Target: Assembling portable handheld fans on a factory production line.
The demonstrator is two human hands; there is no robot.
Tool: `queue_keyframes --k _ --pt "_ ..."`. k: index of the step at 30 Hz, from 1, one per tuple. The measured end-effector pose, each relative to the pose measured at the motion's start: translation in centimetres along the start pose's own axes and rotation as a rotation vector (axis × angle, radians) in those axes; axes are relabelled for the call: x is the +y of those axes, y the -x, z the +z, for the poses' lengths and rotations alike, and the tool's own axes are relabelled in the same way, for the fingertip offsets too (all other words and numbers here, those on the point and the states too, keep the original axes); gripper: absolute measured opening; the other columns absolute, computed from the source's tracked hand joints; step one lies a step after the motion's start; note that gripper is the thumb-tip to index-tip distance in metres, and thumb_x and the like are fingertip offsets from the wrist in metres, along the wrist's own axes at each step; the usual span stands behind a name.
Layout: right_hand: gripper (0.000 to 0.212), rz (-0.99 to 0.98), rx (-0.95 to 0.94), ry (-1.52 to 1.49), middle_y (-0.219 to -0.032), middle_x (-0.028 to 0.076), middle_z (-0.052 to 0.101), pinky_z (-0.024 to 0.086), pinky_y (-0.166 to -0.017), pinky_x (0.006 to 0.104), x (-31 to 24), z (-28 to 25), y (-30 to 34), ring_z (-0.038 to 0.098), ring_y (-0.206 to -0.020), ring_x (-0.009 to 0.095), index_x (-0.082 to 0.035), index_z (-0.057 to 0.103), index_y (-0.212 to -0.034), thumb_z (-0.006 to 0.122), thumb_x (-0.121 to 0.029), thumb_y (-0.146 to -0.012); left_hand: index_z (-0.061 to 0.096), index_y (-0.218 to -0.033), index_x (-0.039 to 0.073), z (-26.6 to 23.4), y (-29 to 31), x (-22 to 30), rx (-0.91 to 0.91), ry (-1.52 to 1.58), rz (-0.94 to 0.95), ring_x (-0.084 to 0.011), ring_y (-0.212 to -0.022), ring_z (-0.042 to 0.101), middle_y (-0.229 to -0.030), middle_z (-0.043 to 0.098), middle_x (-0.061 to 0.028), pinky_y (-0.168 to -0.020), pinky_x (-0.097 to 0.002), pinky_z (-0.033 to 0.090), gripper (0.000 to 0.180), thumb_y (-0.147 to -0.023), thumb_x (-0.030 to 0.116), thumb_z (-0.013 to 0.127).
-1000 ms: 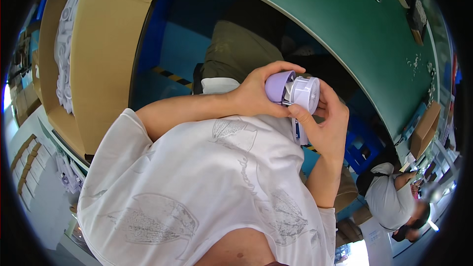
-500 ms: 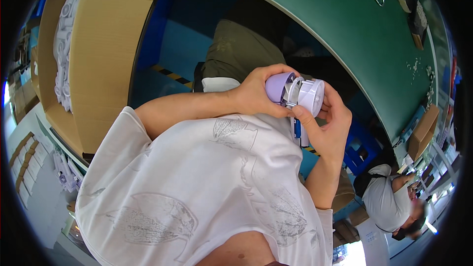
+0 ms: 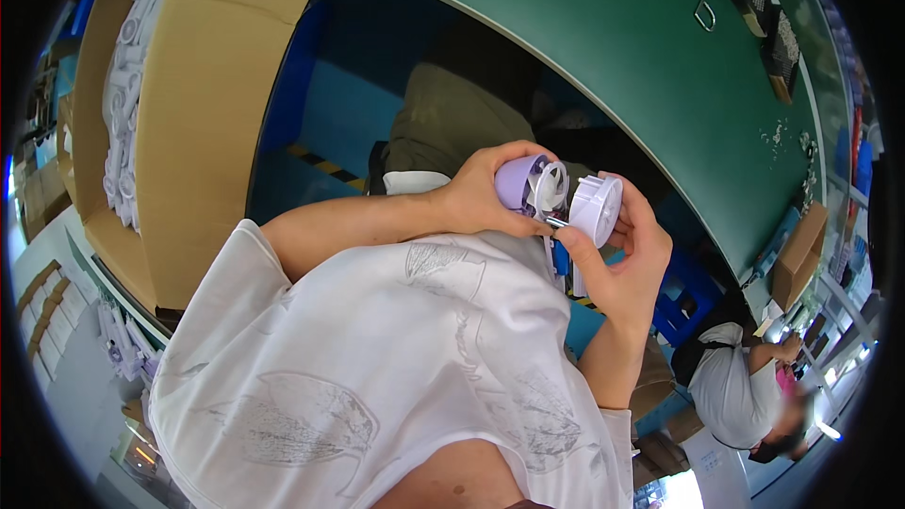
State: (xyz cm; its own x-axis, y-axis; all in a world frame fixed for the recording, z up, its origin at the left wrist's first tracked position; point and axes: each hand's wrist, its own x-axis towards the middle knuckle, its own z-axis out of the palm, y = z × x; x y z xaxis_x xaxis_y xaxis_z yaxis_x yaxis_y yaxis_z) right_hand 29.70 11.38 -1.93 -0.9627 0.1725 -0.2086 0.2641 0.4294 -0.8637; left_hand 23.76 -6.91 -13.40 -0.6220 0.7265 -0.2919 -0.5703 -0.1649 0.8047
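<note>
"Purple housing (image 3: 512,183), where is it?"
"Two o'clock from the view's centre, pinched in the left hand (image 3: 474,198)."
"And the right hand (image 3: 630,262)?"
"Pinching the white cap (image 3: 597,212) at three o'clock, just beside the housing."

**Lilac housing (image 3: 514,184) and ribbed white cap (image 3: 596,212) held apart**

The left hand (image 3: 471,193) grips the lilac housing, a white ringed part (image 3: 548,189) showing at its mouth. Just beside it, the right hand (image 3: 629,261) holds the round cap between thumb and fingers. An open cardboard box (image 3: 222,123) with white plastic parts (image 3: 125,104) stands at left. A green table (image 3: 613,28) curves across the top; a co-worker (image 3: 731,386) in a white top appears at lower right.
</note>
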Motion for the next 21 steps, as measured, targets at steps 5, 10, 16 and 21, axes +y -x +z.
queue_keyframes --k 5,10,16,21 --pt "0.069 0.012 0.063 -0.047 -0.101 0.014 0.073 0.057 -0.078 0.0287 -0.9 -2.0 -0.6 0.072 -0.089 0.017 0.006 0.058 -0.126 0.09 -0.02 -0.07 0.054 -0.127 0.003 -0.4 -0.2 0.5 -0.036 0.054 0.052 -0.0182 -0.107 0.065 -0.114 0.066 -0.0081 -0.097 -0.0345 0.051 0.073 -0.063 0.003 0.09" --pt "0.067 -0.134 0.245 0.06 -0.095 0.013 0.073 0.056 -0.076 0.0269 -4.2 -4.9 -4.0 0.071 -0.084 0.016 0.008 0.059 -0.124 0.09 -0.017 -0.07 0.05 -0.128 0.001 -0.8 -0.7 1.0 -0.068 0.207 0.109 -0.032 -0.109 0.069 -0.115 0.066 -0.0144 -0.097 -0.0442 0.054 0.07 -0.068 -0.001 0.086" --pt "0.055 -0.339 0.315 0.368 -0.082 0.016 0.073 0.055 -0.069 0.029 -11.7 -4.4 -13.6 0.072 -0.074 0.019 0.007 0.068 -0.103 0.09 -0.032 -0.071 0.049 -0.129 0.003 -1.4 0.0 2.0 -0.071 0.294 0.196 -0.0359 -0.108 0.068 -0.114 0.066 -0.0146 -0.097 -0.0495 0.054 0.072 -0.068 0.001 0.088" --pt "0.058 -0.304 0.244 0.831 -0.078 0.018 0.072 0.056 -0.068 0.0413 -14.7 -3.5 -24.0 0.071 -0.071 0.034 0.001 0.072 -0.083 0.074 -0.057 -0.078 0.052 -0.128 0.002 -1.8 0.5 3.1 -0.083 0.404 0.252 -0.0335 -0.11 0.068 -0.114 0.065 -0.0138 -0.098 -0.0492 0.054 0.066 -0.07 -0.005 0.083"
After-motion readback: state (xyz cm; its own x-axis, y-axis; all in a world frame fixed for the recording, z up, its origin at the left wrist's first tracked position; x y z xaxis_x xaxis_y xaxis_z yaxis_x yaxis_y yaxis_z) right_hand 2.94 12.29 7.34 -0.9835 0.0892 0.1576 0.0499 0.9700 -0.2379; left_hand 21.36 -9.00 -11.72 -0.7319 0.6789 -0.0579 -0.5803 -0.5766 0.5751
